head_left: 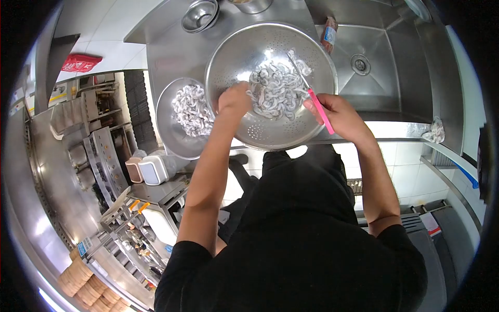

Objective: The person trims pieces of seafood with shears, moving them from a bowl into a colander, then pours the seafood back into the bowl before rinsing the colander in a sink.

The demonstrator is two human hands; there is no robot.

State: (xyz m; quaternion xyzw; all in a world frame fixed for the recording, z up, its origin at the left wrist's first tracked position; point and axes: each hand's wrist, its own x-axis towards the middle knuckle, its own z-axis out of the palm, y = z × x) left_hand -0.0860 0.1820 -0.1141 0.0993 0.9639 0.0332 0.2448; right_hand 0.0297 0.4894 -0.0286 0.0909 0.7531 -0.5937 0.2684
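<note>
A wide perforated steel colander [228,54] stands on the counter with a pile of peeled raw shrimp [278,91] in it. My right hand [340,115] grips a knife with a pink handle [321,112]. Its thin blade points up and left over the shrimp. Inside the colander's left side, my left hand [235,99] is closed, knuckles up, at the edge of the pile. The back of the hand hides its fingertips and whatever they hold. Left of the colander sits a steel bowl [167,132] holding more shrimp [192,110], partly behind my left forearm.
On the right is a steel sink [377,93] with a drain; a labelled packet [329,35] lies at its left edge. Small steel bowls [200,16] stand at the back of the counter. A crumpled cloth or bag [434,130] lies at the sink's front right.
</note>
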